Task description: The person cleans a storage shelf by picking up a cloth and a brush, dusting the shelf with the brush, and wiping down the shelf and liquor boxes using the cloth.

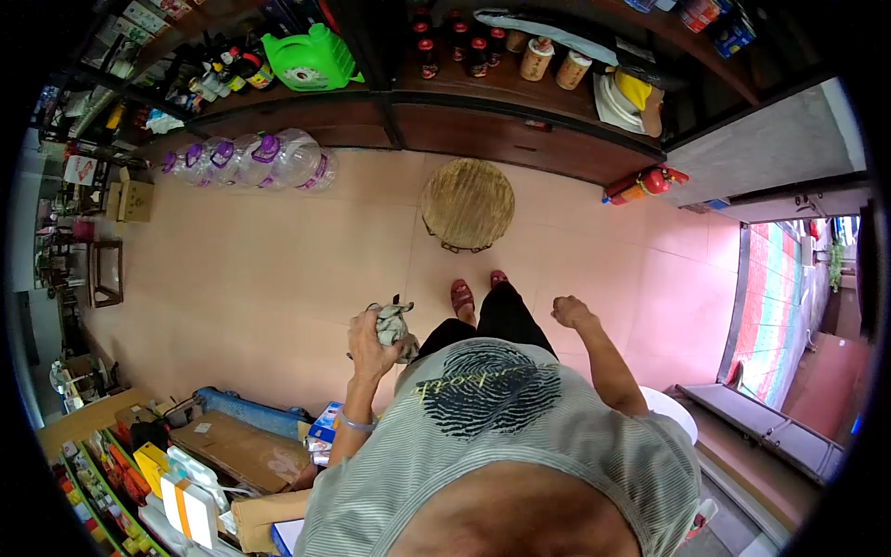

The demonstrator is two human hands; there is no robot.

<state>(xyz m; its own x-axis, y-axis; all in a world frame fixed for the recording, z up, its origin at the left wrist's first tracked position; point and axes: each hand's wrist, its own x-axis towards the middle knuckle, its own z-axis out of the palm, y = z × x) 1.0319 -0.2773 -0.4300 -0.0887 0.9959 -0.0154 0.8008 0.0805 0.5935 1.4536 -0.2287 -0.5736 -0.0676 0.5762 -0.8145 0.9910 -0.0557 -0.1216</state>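
Observation:
My left hand (368, 345) is closed around a crumpled grey-green cloth (393, 327) with dark edges, held out to the left of my body. On the other side, my right hand (574, 313) hangs above the floor with its fingers curled in; I see nothing in it. A round stool with a woven-looking brown top (468, 204) stands on the floor just ahead of my feet. Neither hand touches it.
Shelves with dark red drawers (501, 139) run along the far side. Large clear bottles (251, 160) stand at their foot on the left, a fire extinguisher (647, 185) on the right. A doorway (770, 306) opens at right. Cardboard (239, 452) and goods lie at lower left.

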